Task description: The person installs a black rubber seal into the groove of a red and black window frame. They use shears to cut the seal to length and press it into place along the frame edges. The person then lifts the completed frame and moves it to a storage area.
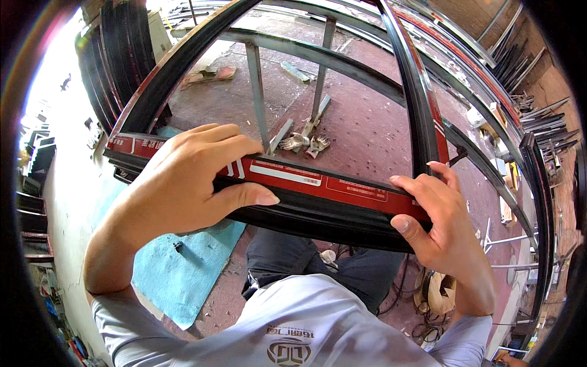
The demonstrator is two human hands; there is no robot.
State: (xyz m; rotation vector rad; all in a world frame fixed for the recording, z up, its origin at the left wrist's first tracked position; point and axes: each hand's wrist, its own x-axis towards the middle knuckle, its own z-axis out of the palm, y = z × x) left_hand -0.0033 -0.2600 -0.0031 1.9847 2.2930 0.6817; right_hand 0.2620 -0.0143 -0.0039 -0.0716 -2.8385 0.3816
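A black window frame (318,217) with red protective film on its faces lies in front of me, its nearest rail running across my lap. My left hand (183,174) is closed over the left part of that rail, thumb along the near side and fingers bent over the far edge. Near the right corner, my right hand (437,214) grips the same rail, thumb on its front and fingers on top. The frame's two side bars reach away from me, and its far end runs out of view at the top.
Beyond the near rail stands a grey metal rack (254,92). Work gloves (296,142) lie on the reddish floor. A light-blue mat (177,275) spreads at lower left. Dark profiles (119,61) stand upright at far left; a brown paper bag (440,292) sits by cables at lower right.
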